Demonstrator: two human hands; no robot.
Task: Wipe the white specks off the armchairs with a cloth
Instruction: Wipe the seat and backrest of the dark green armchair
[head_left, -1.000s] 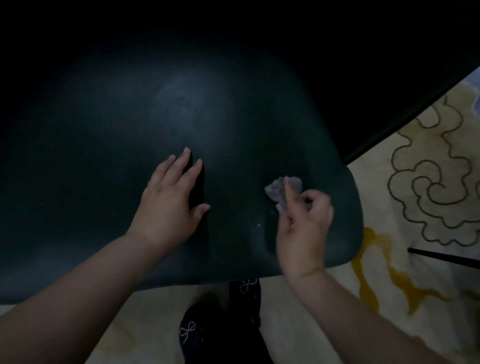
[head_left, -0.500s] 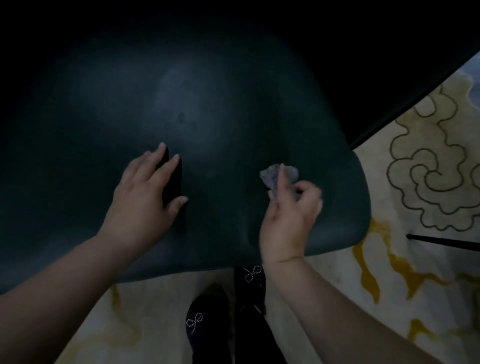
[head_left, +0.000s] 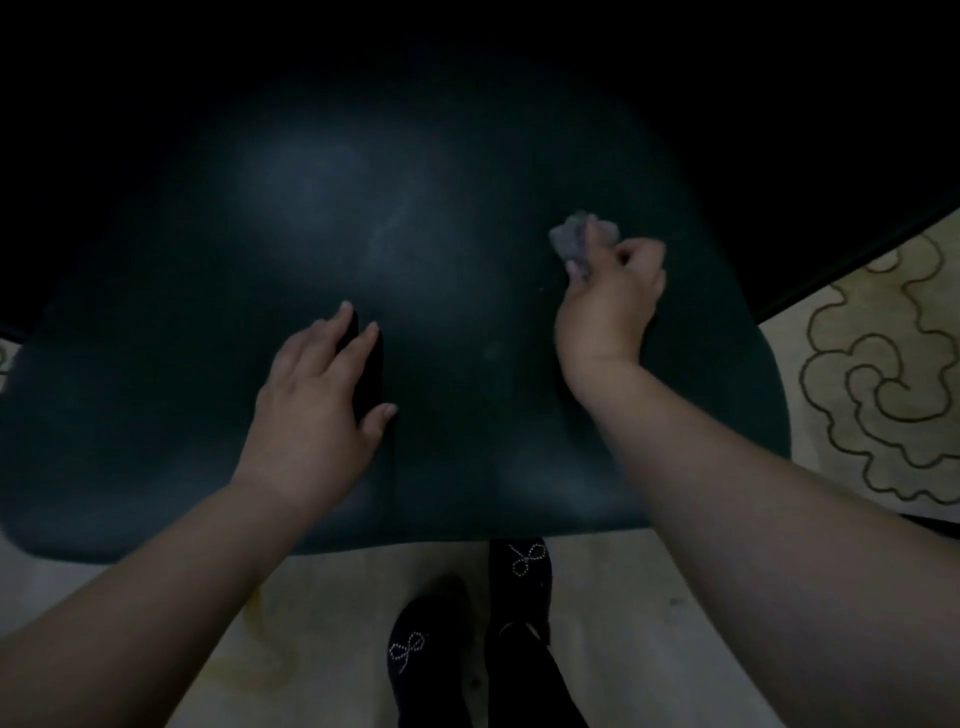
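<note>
Pretty dim in here, but the person's right hand (head_left: 610, 299) has its fingers curled around a small grey cloth (head_left: 574, 240), pressing it onto the dark green armchair seat (head_left: 208, 291) toward its right side. The left hand (head_left: 317, 415) lies flat on the seat with fingers straight, and 2 black shoes (head_left: 410, 654) with little bows stand on the pale patterned carpet (head_left: 872, 364) just below the seat's front edge.

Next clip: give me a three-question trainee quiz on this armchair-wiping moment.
1. Which hand grips the cloth?
2. True or false: the left hand lies flat on the armchair seat.
3. What pattern is on the rug at right: (a) stripes, (b) swirling outlines, (c) checks?

Key: 1. The right hand. 2. True. 3. (b).
</note>
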